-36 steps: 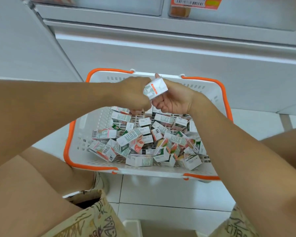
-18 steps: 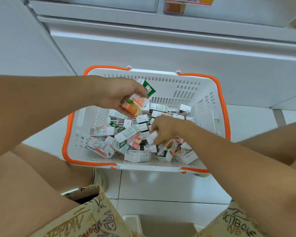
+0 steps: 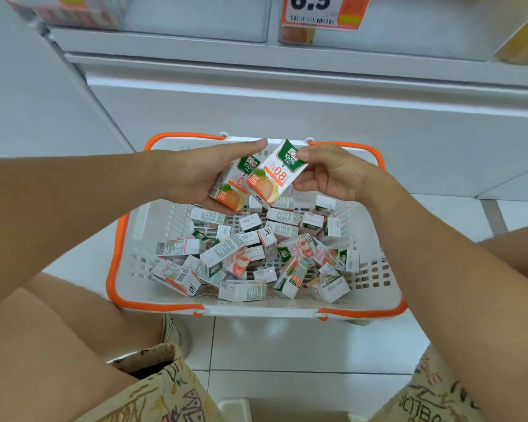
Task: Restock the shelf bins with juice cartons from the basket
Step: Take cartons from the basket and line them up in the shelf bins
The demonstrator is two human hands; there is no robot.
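Left hand (image 3: 195, 181) cups one carton (image 3: 230, 193) in the palm, thumb stretched out along its top edge, fingers curled under it. Right hand (image 3: 333, 175) pinches a second carton (image 3: 275, 175) by its green top corner, thumb and forefinger on it, other fingers loosely curled. I see the second carton overlapping the first, face up, tilted, its lower end resting against the left-hand carton. Both show a green "100%" cap panel, orange "08" print and a peach picture.

Both hands sit above the far half of the basket (image 3: 116, 263), white with orange rim and handles, standing on white floor tiles (image 3: 287, 345) between my knees. Loose pile of cartons (image 3: 256, 257) covers the basket bottom, jumbled at all angles, mostly white sides and barcodes up, a few with peach faces showing.

Shelf unit (image 3: 287, 117) stands just beyond the basket. Bins (image 3: 195, 16) line the top edge of view; orange price tag (image 3: 323, 10) reading "6.5" hangs on the front of one. Contents behind the bin fronts are blurred, I can't tell what's in them. Patterned shorts (image 3: 153, 391) at the bottom edge.
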